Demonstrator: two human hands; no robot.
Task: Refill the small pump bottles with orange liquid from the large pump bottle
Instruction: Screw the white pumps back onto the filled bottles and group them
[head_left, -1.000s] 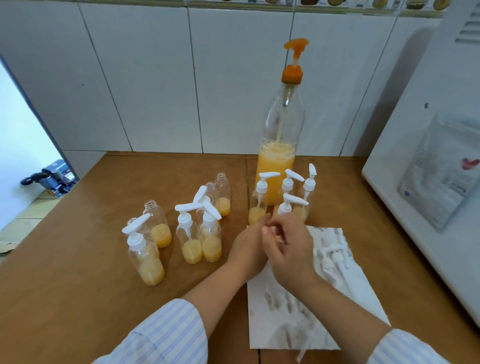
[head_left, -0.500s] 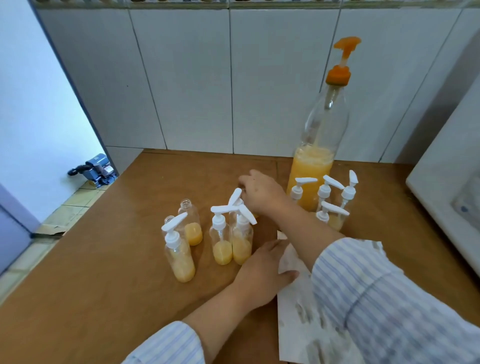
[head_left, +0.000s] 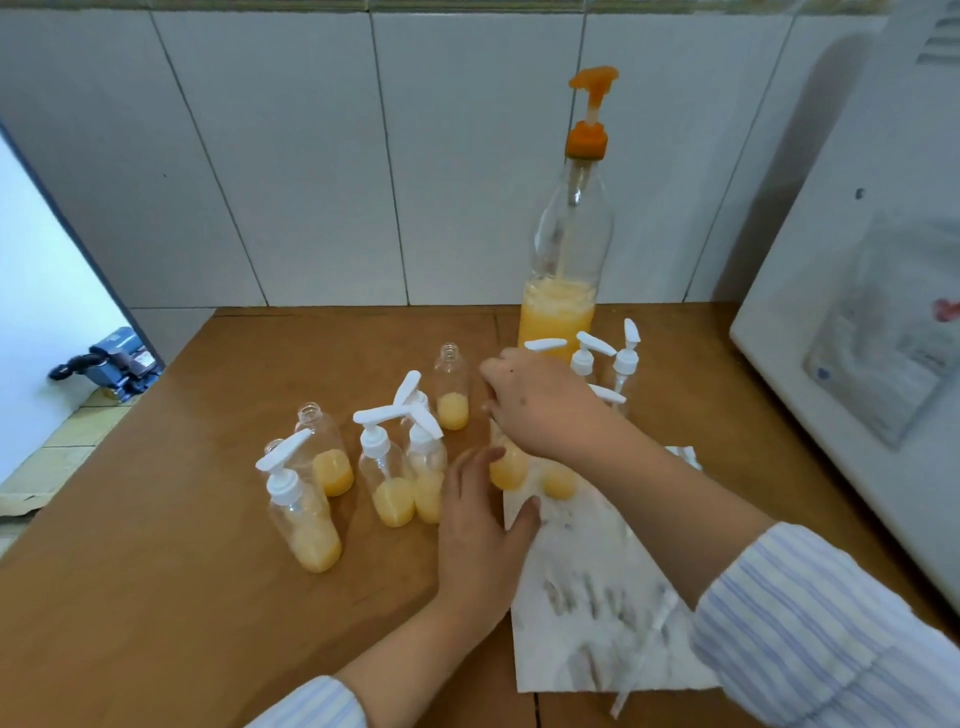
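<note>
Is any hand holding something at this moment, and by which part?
The right hand holds a small clear bottle by its upper part. The left hand rests open against the bottle's base.

A brown wooden bench (head_left: 156, 597) against a tiled wall carries a tall pump bottle (head_left: 563, 291) of orange liquid, clusters of small bottles (head_left: 306, 525), some capped with white pumps, some open, and a white paper sheet (head_left: 587, 597) with a loose pump (head_left: 644, 654) on it.
</note>
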